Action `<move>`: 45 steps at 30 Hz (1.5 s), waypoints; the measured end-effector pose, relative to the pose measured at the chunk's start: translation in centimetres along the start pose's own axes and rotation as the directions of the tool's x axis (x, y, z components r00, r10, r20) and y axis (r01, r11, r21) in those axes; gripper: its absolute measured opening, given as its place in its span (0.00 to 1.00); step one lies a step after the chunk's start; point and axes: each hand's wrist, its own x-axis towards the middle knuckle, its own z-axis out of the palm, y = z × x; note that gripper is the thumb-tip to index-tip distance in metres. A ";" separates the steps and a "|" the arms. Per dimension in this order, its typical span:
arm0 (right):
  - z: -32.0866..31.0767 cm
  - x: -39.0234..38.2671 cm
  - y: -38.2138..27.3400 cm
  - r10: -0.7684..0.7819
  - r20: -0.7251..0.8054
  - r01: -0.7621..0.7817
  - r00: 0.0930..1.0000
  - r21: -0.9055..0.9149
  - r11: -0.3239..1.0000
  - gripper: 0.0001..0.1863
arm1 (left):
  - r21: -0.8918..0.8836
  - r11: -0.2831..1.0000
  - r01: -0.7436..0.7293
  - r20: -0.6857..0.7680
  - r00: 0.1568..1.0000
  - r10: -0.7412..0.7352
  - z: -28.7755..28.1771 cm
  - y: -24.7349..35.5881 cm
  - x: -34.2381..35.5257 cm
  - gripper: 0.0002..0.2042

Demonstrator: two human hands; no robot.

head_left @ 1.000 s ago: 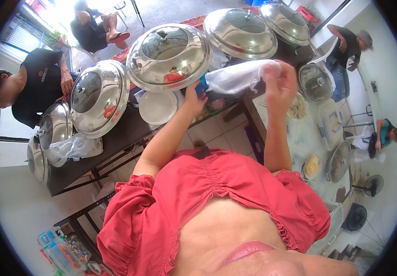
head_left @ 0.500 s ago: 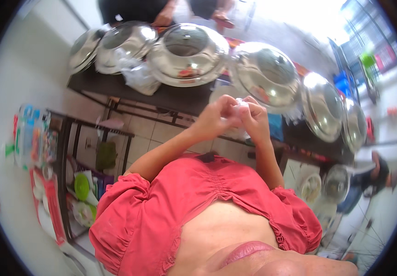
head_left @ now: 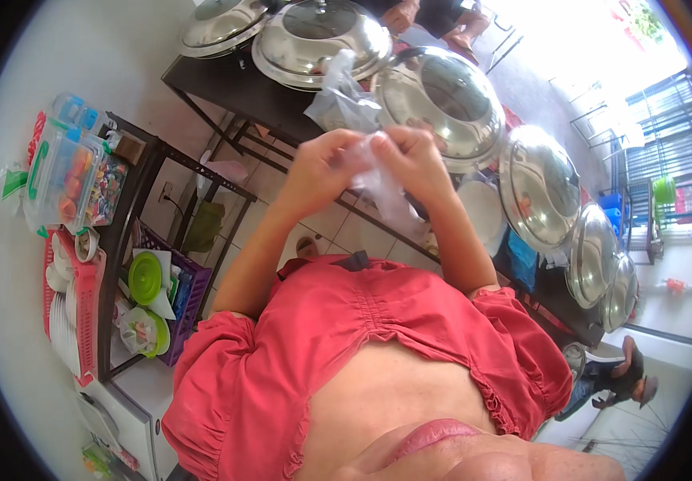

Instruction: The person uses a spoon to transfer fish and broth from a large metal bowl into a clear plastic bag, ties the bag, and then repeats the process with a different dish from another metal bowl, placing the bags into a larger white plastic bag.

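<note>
Both my hands are raised in front of the dark table. My left hand (head_left: 326, 168) is closed, fingertips pinching the top of a thin clear plastic bag (head_left: 386, 192). Close beside it, my right hand (head_left: 416, 164) is closed on the same bag, its thumb pressed near the bag's top. The lower part of the bag hangs loose below my fingers. Motion blurs the fingertips a little. Just beyond my hands, another filled-looking plastic bag (head_left: 342, 96) rests at the edge of the table (head_left: 270, 112); its contents cannot be made out.
Several shiny domed steel lids with glass windows, one a large lid (head_left: 442, 104), line the table. A white plate (head_left: 482, 210) lies at its near edge. On my left, a dark rack (head_left: 133, 184) holds plastic tubs and a pink dish basket (head_left: 85, 321). Other people appear beyond the table and at right.
The view has turned, so the table and lids lie differently in it. The plastic bag, bunched small between my fingers before, now hangs down longer. My hands stay close together.
</note>
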 end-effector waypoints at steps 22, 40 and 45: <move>17.3 12.0 4.0 0.229 -0.078 -0.164 0.970 0.487 0.858 0.10 | 0.788 0.580 0.205 -0.599 0.472 0.647 -22.5 -6.6 -4.9 0.15; 15.4 -2.4 21.7 0.375 0.612 -0.678 0.696 0.388 0.625 0.18 | -0.993 0.122 0.010 -0.057 0.841 -0.539 -9.1 -23.4 -18.7 0.12; 15.8 -5.6 29.3 0.593 0.398 -0.708 0.700 0.274 0.651 0.17 | -0.826 0.496 0.269 -0.288 0.555 -0.780 -2.1 -22.9 -18.3 0.11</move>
